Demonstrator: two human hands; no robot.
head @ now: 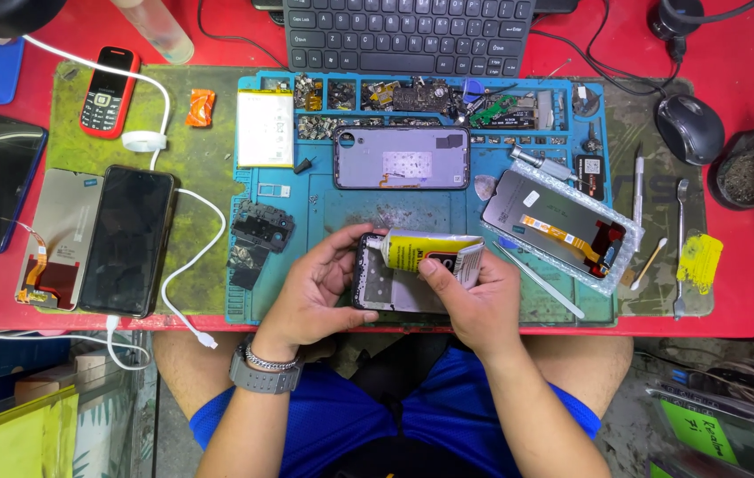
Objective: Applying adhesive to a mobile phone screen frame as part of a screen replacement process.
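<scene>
My left hand (313,288) grips the left edge of a black phone frame (375,285) that lies at the front of the blue work mat (342,208). Over the frame, my right hand (476,296) squeezes a yellow glue tube (423,249), its nozzle pointing left at the frame's top left corner. A grey watch and a metal bracelet are on my left wrist.
A purple phone back cover (401,158), a replacement screen in bubble wrap (559,228), a white battery (265,129) and trays of small parts lie on the mat. Left are a black phone (126,239) on a white cable and a small red keypad phone (108,91). Tweezers (539,279), keyboard and mouse (689,127) lie around.
</scene>
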